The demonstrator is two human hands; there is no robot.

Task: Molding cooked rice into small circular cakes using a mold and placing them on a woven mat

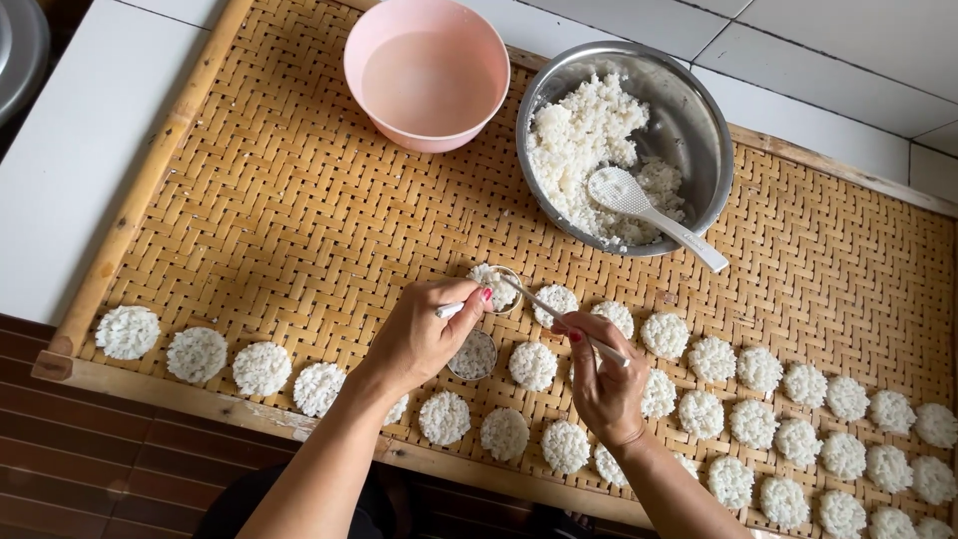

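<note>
While rice discs [261, 367] line the woven tray [299, 200], left hand [424, 334] pinching a small ring mould [496, 287] near the tray's middle, right hand [604, 384] gripping a thin stick [559, 311] over it, steel rice bowl [699, 120] beyond.

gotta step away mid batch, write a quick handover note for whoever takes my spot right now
Left hand: fingers pinch a small ring mould packed with rice, held just above the woven bamboo tray.
Right hand: grips a thin stick whose tip is at the rice in that mould.
A second filled ring sits on the tray under the left hand.
Done: rows of round rice cakes along the tray's near edge.
Left: the steel bowl has rice and a white paddle in it; the pink bowl holds water. The far part of the tray is bare.
</note>
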